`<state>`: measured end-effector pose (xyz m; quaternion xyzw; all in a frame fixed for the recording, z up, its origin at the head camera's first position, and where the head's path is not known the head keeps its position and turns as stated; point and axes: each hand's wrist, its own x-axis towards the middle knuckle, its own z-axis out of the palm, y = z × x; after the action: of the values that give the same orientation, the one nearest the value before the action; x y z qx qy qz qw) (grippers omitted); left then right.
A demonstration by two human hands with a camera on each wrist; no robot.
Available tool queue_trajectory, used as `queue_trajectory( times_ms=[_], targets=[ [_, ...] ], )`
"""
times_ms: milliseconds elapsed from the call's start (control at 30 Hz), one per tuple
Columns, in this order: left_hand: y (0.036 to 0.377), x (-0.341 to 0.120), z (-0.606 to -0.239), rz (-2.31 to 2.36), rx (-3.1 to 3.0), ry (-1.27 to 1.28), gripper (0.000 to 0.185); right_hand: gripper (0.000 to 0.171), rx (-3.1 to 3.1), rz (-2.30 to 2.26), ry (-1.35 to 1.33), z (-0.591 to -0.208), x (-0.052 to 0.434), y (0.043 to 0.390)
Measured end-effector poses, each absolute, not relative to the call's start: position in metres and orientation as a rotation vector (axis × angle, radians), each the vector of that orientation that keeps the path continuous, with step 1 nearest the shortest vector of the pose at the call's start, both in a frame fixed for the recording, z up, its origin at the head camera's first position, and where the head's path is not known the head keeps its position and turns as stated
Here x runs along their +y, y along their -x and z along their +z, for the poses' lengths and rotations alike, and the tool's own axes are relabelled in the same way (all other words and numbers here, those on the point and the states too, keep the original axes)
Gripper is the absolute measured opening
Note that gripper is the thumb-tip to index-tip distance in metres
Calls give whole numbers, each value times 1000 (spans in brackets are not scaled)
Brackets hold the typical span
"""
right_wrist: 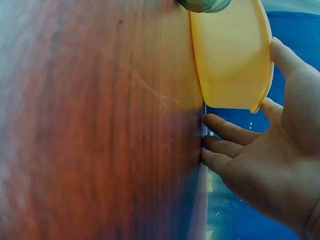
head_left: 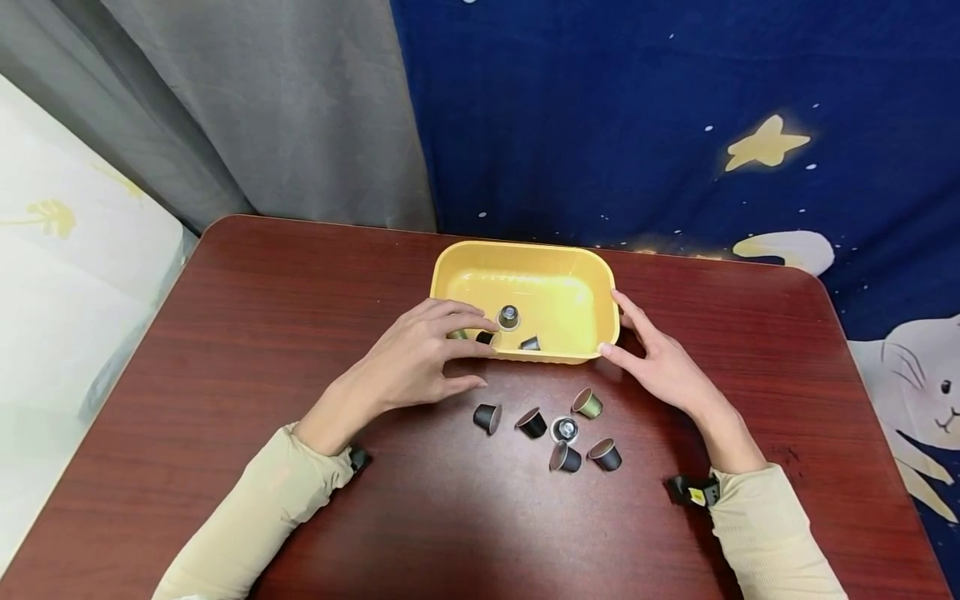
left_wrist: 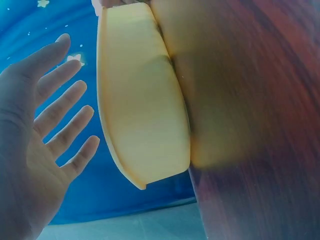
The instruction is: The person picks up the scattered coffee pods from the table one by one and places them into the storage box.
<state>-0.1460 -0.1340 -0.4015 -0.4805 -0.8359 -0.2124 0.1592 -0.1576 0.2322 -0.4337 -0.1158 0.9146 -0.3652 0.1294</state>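
Both hands, the left hand (head_left: pixel 420 358) and right hand (head_left: pixel 660 362), lie spread flanking the yellow tray (head_left: pixel 558 293), the right touching it.

Dark red wooden table (head_left: pixel 262 333) with a yellow tub (head_left: pixel 570 279) and six loose coffee capsules (head_left: pixel 532 422).

Glossy smooth yellow plastic tub (head_left: pixel 558 287), polished red-brown wood-grain table (head_left: pixel 285 333) with a soft sheen, small capsules (head_left: pixel 564 429) with shiny metallic foil tops and matt dark sides, matt grey cloth curtain (head_left: pixel 285 108), matt printed blue fabric backdrop (head_left: pixel 637 108), soft beige knit sleeves (head_left: pixel 247 521)
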Motion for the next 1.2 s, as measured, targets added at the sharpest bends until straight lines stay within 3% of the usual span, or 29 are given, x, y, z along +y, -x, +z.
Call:
queue_trajectory(
  times_ms=[700,1200],
  targets=[
    [112,-131,-393,-478,-2437,1440,50,79,2649,-1073,359,-434,232,158],
    [103,-124,-405,-472,-2426,1489,43,79,2646,-1068,364,-433,232,157]
  ],
)
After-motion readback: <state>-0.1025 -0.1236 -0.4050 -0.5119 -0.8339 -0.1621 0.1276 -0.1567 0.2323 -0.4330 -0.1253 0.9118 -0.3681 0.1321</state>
